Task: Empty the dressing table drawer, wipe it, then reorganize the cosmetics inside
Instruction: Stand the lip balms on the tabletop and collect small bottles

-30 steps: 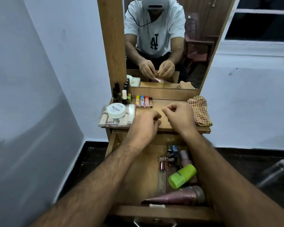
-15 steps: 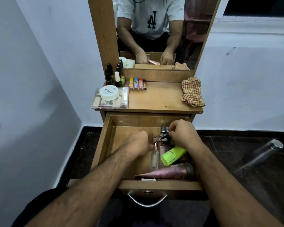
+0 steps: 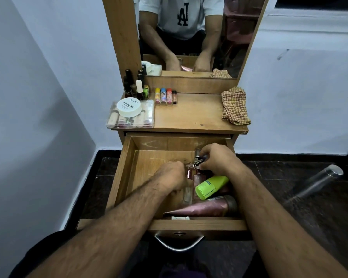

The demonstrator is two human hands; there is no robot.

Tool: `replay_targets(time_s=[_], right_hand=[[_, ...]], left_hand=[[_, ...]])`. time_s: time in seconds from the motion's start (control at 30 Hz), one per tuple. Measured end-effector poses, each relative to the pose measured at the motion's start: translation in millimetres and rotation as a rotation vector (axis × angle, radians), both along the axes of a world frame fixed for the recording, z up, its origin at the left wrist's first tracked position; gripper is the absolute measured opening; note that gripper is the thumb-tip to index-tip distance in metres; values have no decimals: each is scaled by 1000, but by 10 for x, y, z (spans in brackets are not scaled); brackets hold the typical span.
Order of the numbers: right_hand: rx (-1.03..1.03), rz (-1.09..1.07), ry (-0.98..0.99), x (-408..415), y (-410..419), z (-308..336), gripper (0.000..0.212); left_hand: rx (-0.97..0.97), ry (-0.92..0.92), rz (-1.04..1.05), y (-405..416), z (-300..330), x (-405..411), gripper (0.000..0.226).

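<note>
Left hand (image 3: 170, 175): fingers curled in drawer (image 3: 121, 173), grasp contents hidden.
Right hand (image 3: 216, 159): I pinched small metal item (image 3: 197, 160).
Green bottle (image 3: 211, 187): just below my right grip, long axis slanting rightward; right hand nearer.

Wooden drawer (image 3: 129, 157), matt; metal handle (image 3: 179, 244), shiny; checked cloth (image 3: 235, 107); glossy pink tube (image 3: 205, 208).
</note>
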State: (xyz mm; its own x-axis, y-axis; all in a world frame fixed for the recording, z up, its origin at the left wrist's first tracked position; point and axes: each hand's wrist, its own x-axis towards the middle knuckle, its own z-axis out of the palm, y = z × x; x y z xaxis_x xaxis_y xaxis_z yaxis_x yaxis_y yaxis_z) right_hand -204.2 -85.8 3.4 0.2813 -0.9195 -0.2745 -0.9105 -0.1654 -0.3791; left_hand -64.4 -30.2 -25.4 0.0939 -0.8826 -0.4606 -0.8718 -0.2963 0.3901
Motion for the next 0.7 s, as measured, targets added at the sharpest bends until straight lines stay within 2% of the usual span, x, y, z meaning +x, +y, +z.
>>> replay_targets(time_s=[0.1,0.27,0.33,0.4,0.53,0.63,0.7], right_hand=[[2,36,53,63,42,-47,27],[-46,-12,33,79,10,-88,13],[-38,-74,-66,27,-32,-92,14],[11,-138,-250,-21,-56,-94,15],[236,-167,-583,-41,0,-76,14],[391,-118,-749,-14,33,-57,19],[373,-159,-795,-28,0,-51,17]], left_hand=[[-5,1,28,-14,-7,49,42],[-100,73,139,-70,-13,167,26],[-131,210,221,-107,-31,199,24],[-178,431,331,-143,-29,206,26],[-219,836,544,-143,29,169,23],[-245,991,635,-113,86,145,15],[-308,1007,685,-112,114,180,13]])
